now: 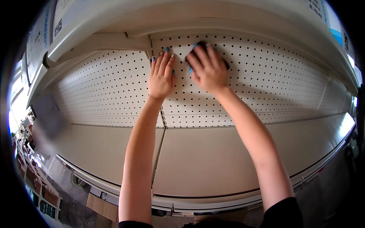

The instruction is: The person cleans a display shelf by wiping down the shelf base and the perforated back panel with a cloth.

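Note:
Both my arms reach over a beige metal shelf point(205, 159) to the white pegboard back panel point(266, 68). My left hand point(162, 76) lies flat on the panel by the vertical seam, fingers pointing up and nothing held. To its right, my right hand point(208, 70) presses a dark cloth or pad point(201, 47) against the perforated panel near its top. The hand and the dark piece are smeared by motion, so its exact kind is unclear. Most of it is hidden beneath the palm and fingers.
An upper shelf point(228, 26) overhangs close above my hands, with boxes point(40, 34) on it at the left. A shelf bracket point(114, 40) juts out on the left. Below the front edge lie cardboard point(102, 207) and floor items. A blurred patch point(49, 117) covers the left side.

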The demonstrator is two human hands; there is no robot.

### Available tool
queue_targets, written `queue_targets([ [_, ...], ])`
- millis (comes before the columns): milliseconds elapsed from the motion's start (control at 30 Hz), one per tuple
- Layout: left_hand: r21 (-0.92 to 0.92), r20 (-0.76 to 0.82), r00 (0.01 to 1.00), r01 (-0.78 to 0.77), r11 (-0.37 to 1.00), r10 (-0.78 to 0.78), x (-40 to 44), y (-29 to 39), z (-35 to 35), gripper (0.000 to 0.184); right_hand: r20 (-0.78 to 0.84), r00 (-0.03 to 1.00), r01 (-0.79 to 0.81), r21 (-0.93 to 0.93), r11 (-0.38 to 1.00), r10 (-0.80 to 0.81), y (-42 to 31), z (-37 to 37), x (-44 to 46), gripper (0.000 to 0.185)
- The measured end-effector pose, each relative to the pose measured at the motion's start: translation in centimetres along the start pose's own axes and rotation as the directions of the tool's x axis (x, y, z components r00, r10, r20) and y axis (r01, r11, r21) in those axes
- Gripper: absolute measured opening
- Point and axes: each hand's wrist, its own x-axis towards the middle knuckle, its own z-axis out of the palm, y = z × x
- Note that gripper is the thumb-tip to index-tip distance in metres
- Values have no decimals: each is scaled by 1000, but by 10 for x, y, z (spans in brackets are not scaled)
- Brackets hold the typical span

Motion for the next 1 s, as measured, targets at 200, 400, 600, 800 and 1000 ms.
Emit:
queue_targets([
  [200,4,17,1000,-6,1000,6,2,1,-7,54,190,842,450,269,852,-505,-35,-13,-77,44],
  [400,-14,19,1000,8,1000,-8,-2,-2,-2,59,156,679,677,245,694,-717,34,-35,-75,35],
  [600,8,-34,999,-11,1000,11,-1,1,0,53,19,1000,1,-193,981,2,128,-60,-39,47],
  [800,19,-33,999,-5,1000,5,-1,3,-1,52,144,990,8,-98,995,7,38,-31,-77,54],
  [1000,57,-25,999,-25,998,26,-3,-3,1,52,322,573,638,402,657,-753,34,-53,-104,39],
])
